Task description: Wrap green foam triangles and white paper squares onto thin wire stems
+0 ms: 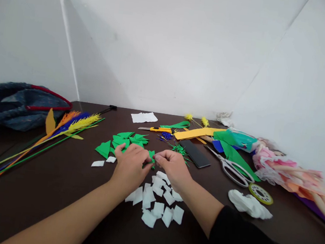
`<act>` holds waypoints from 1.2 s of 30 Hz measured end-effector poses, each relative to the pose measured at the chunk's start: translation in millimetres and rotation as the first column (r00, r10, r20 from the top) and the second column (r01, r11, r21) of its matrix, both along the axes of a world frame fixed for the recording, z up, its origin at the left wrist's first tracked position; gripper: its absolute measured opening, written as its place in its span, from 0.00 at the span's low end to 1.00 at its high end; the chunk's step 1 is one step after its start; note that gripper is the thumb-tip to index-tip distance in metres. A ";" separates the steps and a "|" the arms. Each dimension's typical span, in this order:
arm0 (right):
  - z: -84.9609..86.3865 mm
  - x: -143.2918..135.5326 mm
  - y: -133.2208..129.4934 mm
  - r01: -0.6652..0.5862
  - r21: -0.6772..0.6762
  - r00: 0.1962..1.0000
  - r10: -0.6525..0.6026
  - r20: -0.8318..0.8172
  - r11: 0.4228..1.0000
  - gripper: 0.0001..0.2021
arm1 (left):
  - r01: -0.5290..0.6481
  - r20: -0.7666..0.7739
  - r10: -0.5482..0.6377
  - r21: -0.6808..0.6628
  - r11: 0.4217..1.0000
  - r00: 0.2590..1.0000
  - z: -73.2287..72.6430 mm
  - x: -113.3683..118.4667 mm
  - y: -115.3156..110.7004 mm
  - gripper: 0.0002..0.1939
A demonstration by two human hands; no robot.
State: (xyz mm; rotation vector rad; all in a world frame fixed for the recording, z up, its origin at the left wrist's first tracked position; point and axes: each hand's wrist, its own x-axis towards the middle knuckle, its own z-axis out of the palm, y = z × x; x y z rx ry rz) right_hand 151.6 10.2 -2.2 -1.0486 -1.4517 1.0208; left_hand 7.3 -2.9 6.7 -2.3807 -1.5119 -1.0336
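My left hand (131, 164) and my right hand (175, 168) meet over the middle of the dark table. Between their fingertips is a small piece of green crepe paper (151, 156), with both hands closed on its edges. Just beyond my left hand lies a loose pile of green paper triangles (121, 141). Small white paper squares (149, 217) are scattered below and between my wrists. Two more white pieces (98, 163) rest left of my left hand. My fingers cover part of the held piece.
A yellow utility knife (160, 129) lies behind the pile with its blade out. To the right are a black phone (195, 154), scissors (235, 169), a tape roll (260, 194), crumpled tissue (249, 205) and dolls (288, 171). Paper flower stems (39, 143) and a denim bag (20, 106) lie left.
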 end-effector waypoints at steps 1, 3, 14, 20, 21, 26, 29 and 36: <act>-0.2 0.0 0.1 0.010 0.014 1.000 -0.010 0.006 1.000 0.05 | -0.002 0.001 0.002 -0.004 1.000 1.000 0.0 0.3 0.0 0.05; 0.1 0.1 -0.1 0.034 0.036 0.999 -0.035 0.034 0.999 0.06 | -0.001 0.010 0.001 -0.023 1.000 1.000 -0.1 1.1 0.3 0.06; 6.3 1.3 -1.5 0.098 0.182 0.970 -0.135 0.204 0.979 0.12 | 0.053 0.090 -0.040 -0.143 0.988 0.995 -2.4 2.9 0.6 0.07; 6.0 0.0 -1.6 0.135 0.237 0.960 -0.186 0.211 0.962 0.14 | 0.057 0.120 -0.029 -0.240 0.969 0.992 0.0 6.0 -0.9 0.07; 5.5 -0.7 -1.7 0.146 0.244 0.960 -0.196 0.198 0.959 0.15 | 0.061 0.127 -0.029 -0.256 0.965 0.991 0.8 6.9 -1.1 0.07; 3.2 -3.3 -2.5 0.180 0.276 0.963 -0.226 0.147 0.944 0.18 | 0.095 0.174 -0.043 -0.302 0.949 0.984 5.5 9.5 -1.9 0.07; 2.6 -1.4 -1.7 0.175 0.248 0.975 -0.202 0.089 0.953 0.20 | 0.146 0.252 -0.056 -0.353 0.924 0.966 7.2 8.8 -1.7 0.08; -2.0 4.9 2.0 -0.167 0.081 0.971 0.178 -0.161 0.983 0.08 | 0.384 0.590 -0.045 -0.463 0.799 0.806 1.3 5.4 1.7 0.10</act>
